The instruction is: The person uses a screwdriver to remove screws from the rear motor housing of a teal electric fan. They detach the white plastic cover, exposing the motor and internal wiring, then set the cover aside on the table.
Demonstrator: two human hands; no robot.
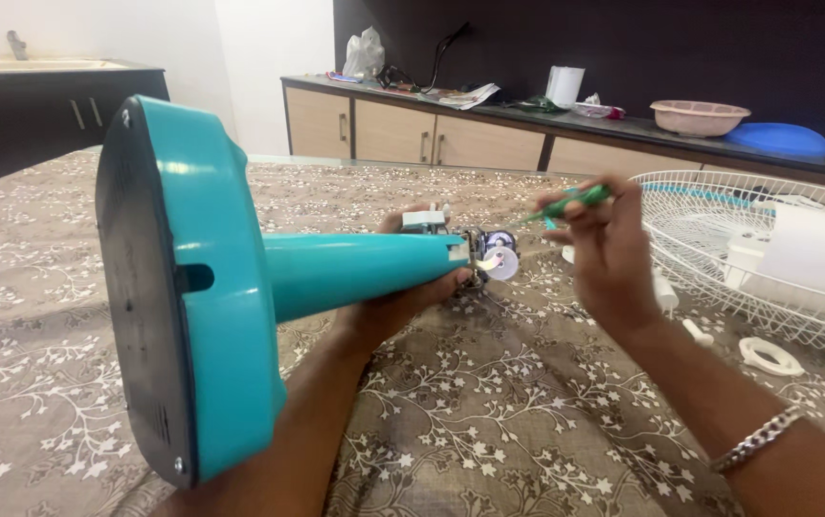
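Observation:
A teal fan stand (pixel 269 278) lies on its side, its round base toward me and its tapered neck pointing away. My left hand (pixel 403 302) grips the neck from below, near the motor assembly (pixel 489 254) at its far end. My right hand (pixel 599 244) holds a green-handled screwdriver (pixel 570 201), its tip aimed at the motor assembly.
A brown floral cloth (pixel 489 431) covers the surface. A white wire fan guard (pixel 747 249) with a white part in it lies at right; a white ring (pixel 769 356) and small white pieces lie near it. Behind stands a cabinet counter (pixel 451 134) with bowls and clutter.

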